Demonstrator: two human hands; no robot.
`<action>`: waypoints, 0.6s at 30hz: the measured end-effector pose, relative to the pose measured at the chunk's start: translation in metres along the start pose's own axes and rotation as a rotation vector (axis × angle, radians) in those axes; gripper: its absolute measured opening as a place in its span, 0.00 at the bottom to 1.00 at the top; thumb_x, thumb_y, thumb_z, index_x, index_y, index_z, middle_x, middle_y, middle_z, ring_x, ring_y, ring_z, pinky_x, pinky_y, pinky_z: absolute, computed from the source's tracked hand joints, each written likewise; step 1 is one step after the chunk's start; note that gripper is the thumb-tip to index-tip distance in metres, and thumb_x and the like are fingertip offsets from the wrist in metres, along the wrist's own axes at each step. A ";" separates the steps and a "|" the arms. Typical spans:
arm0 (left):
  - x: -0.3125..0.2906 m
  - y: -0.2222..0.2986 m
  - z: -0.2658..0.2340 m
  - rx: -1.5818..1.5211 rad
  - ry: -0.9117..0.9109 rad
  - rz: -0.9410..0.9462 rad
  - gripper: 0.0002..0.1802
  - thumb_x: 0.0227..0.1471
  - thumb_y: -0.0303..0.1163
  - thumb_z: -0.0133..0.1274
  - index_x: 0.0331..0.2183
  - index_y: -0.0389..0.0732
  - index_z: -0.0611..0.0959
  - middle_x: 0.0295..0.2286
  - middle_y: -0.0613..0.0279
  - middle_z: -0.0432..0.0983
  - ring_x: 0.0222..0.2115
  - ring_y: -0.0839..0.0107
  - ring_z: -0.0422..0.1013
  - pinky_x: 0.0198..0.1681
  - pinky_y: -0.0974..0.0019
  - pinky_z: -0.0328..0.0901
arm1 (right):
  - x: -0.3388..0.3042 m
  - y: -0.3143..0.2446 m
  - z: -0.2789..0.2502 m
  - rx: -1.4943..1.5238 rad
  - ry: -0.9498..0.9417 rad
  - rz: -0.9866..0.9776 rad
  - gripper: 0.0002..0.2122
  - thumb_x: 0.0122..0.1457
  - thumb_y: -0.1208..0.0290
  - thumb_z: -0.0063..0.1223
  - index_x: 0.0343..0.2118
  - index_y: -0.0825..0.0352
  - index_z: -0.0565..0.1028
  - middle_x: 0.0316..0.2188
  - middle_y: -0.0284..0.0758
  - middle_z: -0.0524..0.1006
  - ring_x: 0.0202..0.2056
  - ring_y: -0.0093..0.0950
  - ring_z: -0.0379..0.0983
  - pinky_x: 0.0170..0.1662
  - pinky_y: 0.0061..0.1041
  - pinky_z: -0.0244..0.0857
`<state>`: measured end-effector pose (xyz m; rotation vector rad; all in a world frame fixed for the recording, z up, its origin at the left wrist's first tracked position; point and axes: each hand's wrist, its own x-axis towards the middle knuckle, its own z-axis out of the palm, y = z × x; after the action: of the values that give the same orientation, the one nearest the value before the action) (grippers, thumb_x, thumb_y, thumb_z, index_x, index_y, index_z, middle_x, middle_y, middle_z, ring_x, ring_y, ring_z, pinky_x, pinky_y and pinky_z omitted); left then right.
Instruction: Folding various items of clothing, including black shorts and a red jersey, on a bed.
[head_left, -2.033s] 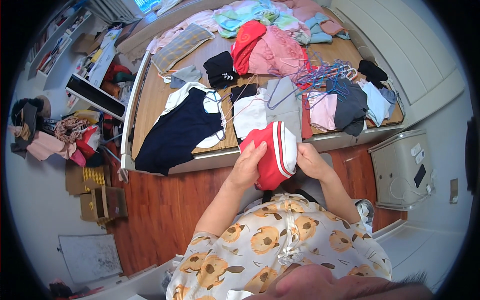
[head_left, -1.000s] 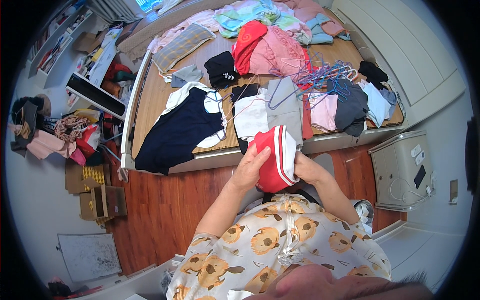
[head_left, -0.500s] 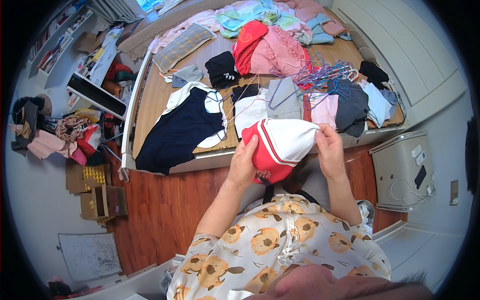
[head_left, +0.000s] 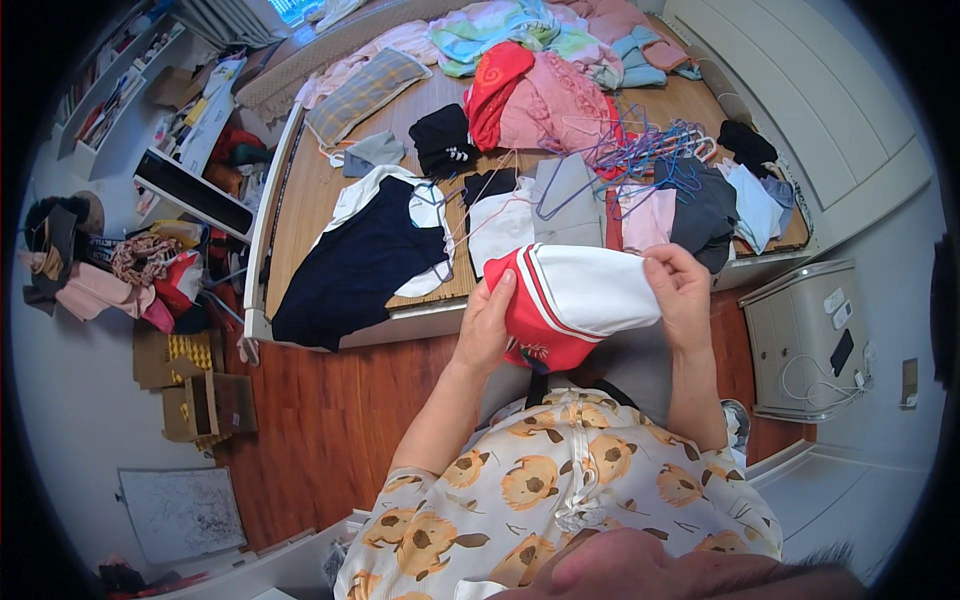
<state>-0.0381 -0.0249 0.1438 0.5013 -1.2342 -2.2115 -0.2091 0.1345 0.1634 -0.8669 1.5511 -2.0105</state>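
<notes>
Between my hands, in front of the bed, I hold a folded red-and-white garment (head_left: pixel 590 290) with narrow striped bands where the colours meet. My left hand (head_left: pixel 486 325) grips its red end, thumb on top. At the white end, my right hand (head_left: pixel 680 298) pinches the edge between thumb and fingers. A dark printed or sewn figure shows on the lower red part. Just beyond lie a folded white piece (head_left: pixel 502 222), a grey folded garment (head_left: pixel 570 195) and a pink one (head_left: pixel 648 215). A navy garment (head_left: pixel 365 255) is spread over a white one at the left.
Tangled hangers (head_left: pixel 655 150) lie on the bed, beside a red-and-pink heap (head_left: pixel 550 105). A plaid pillow (head_left: pixel 368 98) rests at the far left. A beige nightstand (head_left: pixel 805 345) with a phone and cables stands right. Cardboard boxes (head_left: pixel 215 405) sit on the floor at left.
My right hand has moved to the right, drawing the white end out. The garment now looks longer and flatter, while my left hand stays nearly in place.
</notes>
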 end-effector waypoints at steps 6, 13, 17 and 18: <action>0.003 0.002 -0.007 -0.100 0.095 -0.052 0.19 0.58 0.37 0.44 0.45 0.33 0.73 0.39 0.56 0.75 0.38 0.71 0.72 0.44 0.69 0.65 | -0.001 -0.006 0.000 0.023 -0.119 0.105 0.08 0.56 0.79 0.49 0.39 0.72 0.71 0.31 0.32 0.74 0.32 0.16 0.70 0.35 0.14 0.63; 0.003 0.001 -0.004 -0.095 0.067 -0.021 0.18 0.57 0.36 0.44 0.45 0.33 0.72 0.39 0.56 0.74 0.39 0.71 0.72 0.45 0.68 0.65 | 0.006 0.001 0.003 0.022 -0.250 0.165 0.17 0.57 0.74 0.49 0.50 0.71 0.65 0.37 0.34 0.74 0.37 0.20 0.70 0.43 0.18 0.63; 0.002 0.003 -0.006 -0.090 0.031 -0.039 0.18 0.58 0.35 0.44 0.45 0.33 0.72 0.40 0.56 0.74 0.39 0.71 0.72 0.45 0.68 0.65 | -0.001 0.022 0.007 0.166 -0.289 0.339 0.16 0.57 0.74 0.49 0.48 0.71 0.67 0.35 0.35 0.75 0.36 0.19 0.71 0.41 0.17 0.64; 0.002 0.003 -0.006 -0.085 0.023 -0.047 0.18 0.58 0.35 0.44 0.45 0.33 0.72 0.40 0.56 0.74 0.39 0.71 0.72 0.46 0.68 0.65 | 0.001 0.022 0.005 0.220 -0.204 0.304 0.14 0.57 0.74 0.49 0.46 0.71 0.68 0.34 0.35 0.76 0.36 0.19 0.71 0.40 0.17 0.64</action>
<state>-0.0354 -0.0316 0.1434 0.5258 -1.1222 -2.2799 -0.2072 0.1245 0.1430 -0.6798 1.2382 -1.7725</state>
